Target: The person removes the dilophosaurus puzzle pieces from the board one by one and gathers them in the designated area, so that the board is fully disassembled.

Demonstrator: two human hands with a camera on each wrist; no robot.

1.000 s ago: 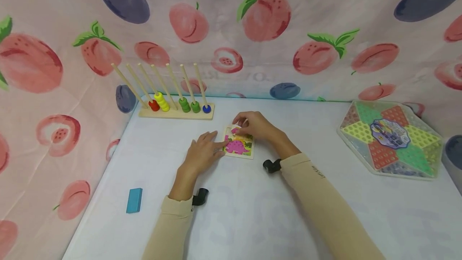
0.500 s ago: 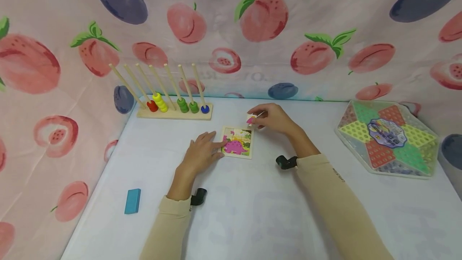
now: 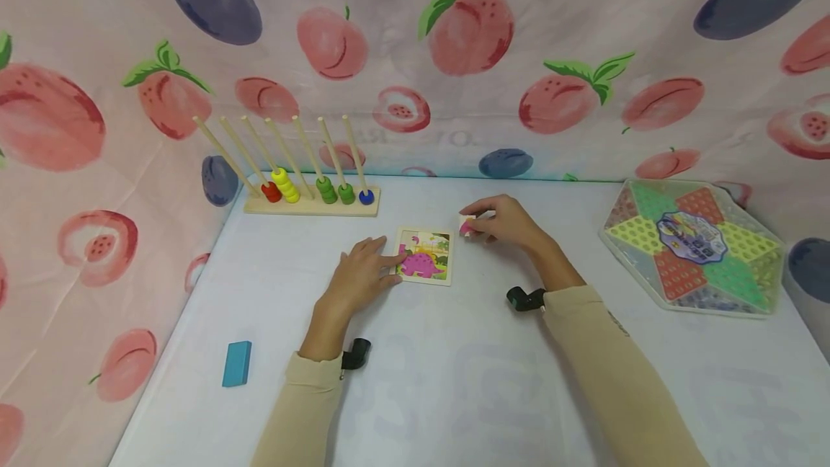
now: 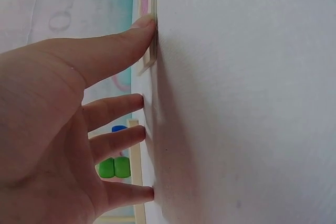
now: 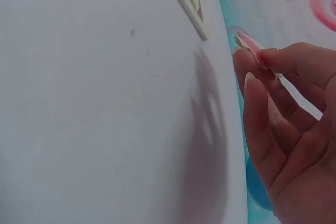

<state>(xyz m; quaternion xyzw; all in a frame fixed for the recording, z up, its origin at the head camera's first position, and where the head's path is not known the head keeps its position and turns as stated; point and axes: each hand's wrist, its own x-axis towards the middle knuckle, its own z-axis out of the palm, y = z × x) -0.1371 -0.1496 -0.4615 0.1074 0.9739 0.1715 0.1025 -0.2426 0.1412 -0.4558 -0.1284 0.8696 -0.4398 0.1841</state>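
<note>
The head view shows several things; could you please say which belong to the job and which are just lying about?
In use, seemingly:
dinosaur puzzle, touched by the left grip
puzzle piece, pinched in the right grip

Lying about:
peg stand
blue block
game set

The person wears a long tan cloth left sleeve (image 3: 301,409) and a matching right sleeve (image 3: 616,373) with small dark writing (image 3: 618,323). Each wrist has a little bent black camera (image 3: 357,354).

The head view looks forward and down; 2 nearer, low wrist views share its puzzle (image 3: 426,259).
</note>
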